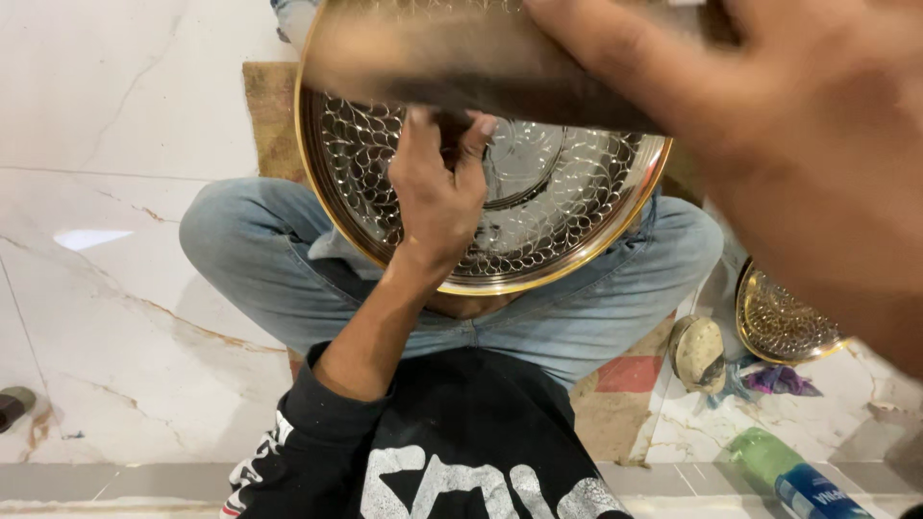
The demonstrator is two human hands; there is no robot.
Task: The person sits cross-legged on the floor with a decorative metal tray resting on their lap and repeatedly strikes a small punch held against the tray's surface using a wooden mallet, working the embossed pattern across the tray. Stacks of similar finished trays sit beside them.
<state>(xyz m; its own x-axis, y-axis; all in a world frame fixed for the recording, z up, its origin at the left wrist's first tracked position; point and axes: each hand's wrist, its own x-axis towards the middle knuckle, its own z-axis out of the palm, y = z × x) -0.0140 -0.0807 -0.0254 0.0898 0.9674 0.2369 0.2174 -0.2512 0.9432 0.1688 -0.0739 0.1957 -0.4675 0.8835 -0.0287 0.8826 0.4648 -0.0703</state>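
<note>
Glossy embossed metal plate (567,192), brass-coloured rim; polished marble floor (106,269); denim jeans (260,259).

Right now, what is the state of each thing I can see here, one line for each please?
Large patterned metal plate: tilted on the lap, gold rim showing.
Left hand: pressed on the plate, fingers curled; what it holds is hidden.
Right hand: raised near the camera, blurred.
Second patterned plate: lying on the floor.
Green bottle: lying on its side.

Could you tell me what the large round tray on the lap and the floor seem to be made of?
Embossed tray: apparently metal, silvery patterned face with polished golden rim, glinting. Floor: glossy white marble or marble-look tile, brown veins, light reflection.
</note>
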